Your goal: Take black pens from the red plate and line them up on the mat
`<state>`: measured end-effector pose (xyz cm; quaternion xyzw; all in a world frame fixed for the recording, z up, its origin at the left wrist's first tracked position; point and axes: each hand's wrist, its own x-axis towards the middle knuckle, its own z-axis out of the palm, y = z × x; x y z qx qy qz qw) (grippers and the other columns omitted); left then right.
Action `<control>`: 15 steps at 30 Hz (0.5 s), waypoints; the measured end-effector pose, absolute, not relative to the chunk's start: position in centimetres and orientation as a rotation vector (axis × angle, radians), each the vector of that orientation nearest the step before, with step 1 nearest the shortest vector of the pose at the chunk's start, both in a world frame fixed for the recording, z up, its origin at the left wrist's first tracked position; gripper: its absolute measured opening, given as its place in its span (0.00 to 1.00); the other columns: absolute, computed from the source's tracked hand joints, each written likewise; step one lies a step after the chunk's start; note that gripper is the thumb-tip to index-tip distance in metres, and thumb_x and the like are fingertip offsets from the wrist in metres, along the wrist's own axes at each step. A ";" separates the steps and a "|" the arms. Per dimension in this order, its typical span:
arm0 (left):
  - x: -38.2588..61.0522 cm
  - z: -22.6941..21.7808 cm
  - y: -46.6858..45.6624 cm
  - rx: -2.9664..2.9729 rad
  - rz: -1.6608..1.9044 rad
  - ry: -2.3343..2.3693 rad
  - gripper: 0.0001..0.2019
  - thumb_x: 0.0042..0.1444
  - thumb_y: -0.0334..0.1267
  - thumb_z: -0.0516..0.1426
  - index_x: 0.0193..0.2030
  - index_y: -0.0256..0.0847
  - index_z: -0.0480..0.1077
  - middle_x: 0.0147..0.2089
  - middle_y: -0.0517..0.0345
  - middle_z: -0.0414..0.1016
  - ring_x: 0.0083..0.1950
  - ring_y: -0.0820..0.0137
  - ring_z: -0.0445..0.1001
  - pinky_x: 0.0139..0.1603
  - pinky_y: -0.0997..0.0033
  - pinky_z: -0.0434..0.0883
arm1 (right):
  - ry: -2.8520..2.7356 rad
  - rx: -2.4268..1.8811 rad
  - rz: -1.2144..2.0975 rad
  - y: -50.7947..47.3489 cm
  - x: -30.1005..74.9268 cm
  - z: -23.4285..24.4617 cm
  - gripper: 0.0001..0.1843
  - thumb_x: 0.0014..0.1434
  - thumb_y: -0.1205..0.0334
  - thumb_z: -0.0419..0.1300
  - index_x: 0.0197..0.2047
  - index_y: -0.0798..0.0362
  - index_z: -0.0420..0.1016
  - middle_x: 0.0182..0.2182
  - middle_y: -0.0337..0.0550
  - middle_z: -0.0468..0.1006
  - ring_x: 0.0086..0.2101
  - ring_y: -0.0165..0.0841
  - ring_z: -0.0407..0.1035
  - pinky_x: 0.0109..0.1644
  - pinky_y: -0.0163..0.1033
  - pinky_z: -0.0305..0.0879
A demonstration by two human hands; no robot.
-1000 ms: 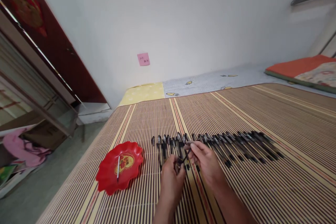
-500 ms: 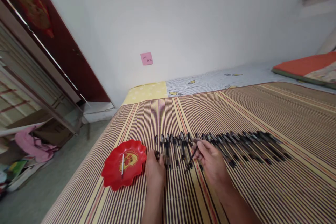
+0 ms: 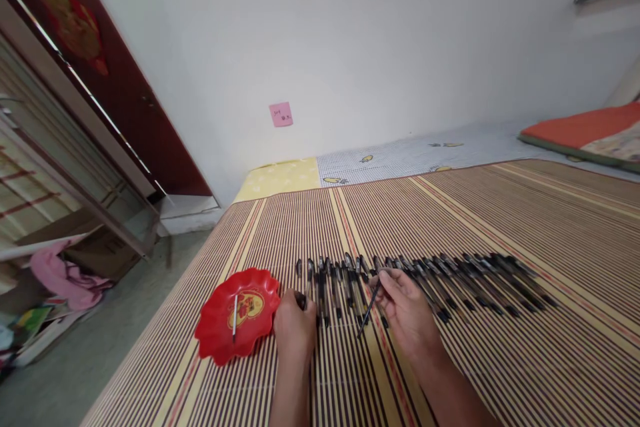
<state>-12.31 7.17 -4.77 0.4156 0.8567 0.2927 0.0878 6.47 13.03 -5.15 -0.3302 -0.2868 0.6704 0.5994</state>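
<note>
My right hand (image 3: 413, 313) is closed, pinching a thin dark pen refill (image 3: 369, 313) that slants down and left over the mat. My left hand (image 3: 294, 320) is curled just right of the red plate, its fingers round a dark pen part (image 3: 301, 299) that is mostly hidden. Behind and between the hands lie several black capped pens (image 3: 349, 287), side by side on the mat. Another group of black pens (image 3: 470, 280) spreads out to the right of my right hand. On the scalloped red plate (image 3: 213, 327) rests a whitish refill (image 3: 235, 317) with a dark tip.
A striped woven mat (image 3: 450, 373) covers the bed. Patterned sheet (image 3: 400, 153) shows along the white wall, with a folded orange quilt (image 3: 580, 125) at the far right. A pink note (image 3: 281, 115) is stuck on the wall. The bed edge drops to the floor at left.
The refill in my right hand has shifted slightly, its lower end a little nearer to me and to the right. My left hand has hardly moved. The plate and the loose pens lie unchanged.
</note>
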 end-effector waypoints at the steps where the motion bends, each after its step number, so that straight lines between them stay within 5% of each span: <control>1: -11.9 -4.5 6.9 1.244 1.018 2.464 0.03 0.54 0.34 0.57 0.31 0.42 0.65 0.30 0.52 0.75 0.35 0.61 0.75 0.36 0.67 0.65 | -0.648 -0.760 1.541 13.1 6.6 -5.1 0.17 0.47 0.53 0.75 0.34 0.51 0.76 0.28 0.37 0.79 0.28 0.28 0.69 0.31 0.31 0.69; 4: -10.1 -3.7 6.5 1.161 1.488 1.856 0.05 0.52 0.37 0.58 0.31 0.42 0.64 0.28 0.59 0.71 0.32 0.67 0.72 0.35 0.70 0.66 | -0.612 -0.744 1.476 13.4 7.2 -4.4 0.15 0.48 0.53 0.74 0.33 0.51 0.76 0.29 0.38 0.79 0.30 0.29 0.71 0.33 0.32 0.70; 7: -8.5 -3.1 6.4 0.949 1.555 1.316 0.09 0.51 0.41 0.62 0.33 0.41 0.65 0.29 0.63 0.70 0.28 0.72 0.68 0.32 0.74 0.65 | -0.560 -0.709 1.396 13.5 8.2 -2.9 0.16 0.47 0.53 0.75 0.32 0.51 0.76 0.29 0.38 0.79 0.31 0.29 0.71 0.36 0.31 0.70; 15: -7.9 -2.6 5.9 0.896 1.456 1.197 0.09 0.51 0.36 0.63 0.36 0.42 0.68 0.32 0.63 0.70 0.34 0.74 0.66 0.34 0.78 0.61 | -0.542 -0.675 1.169 12.9 10.9 1.4 0.14 0.51 0.54 0.73 0.34 0.51 0.75 0.32 0.37 0.79 0.34 0.29 0.73 0.38 0.34 0.70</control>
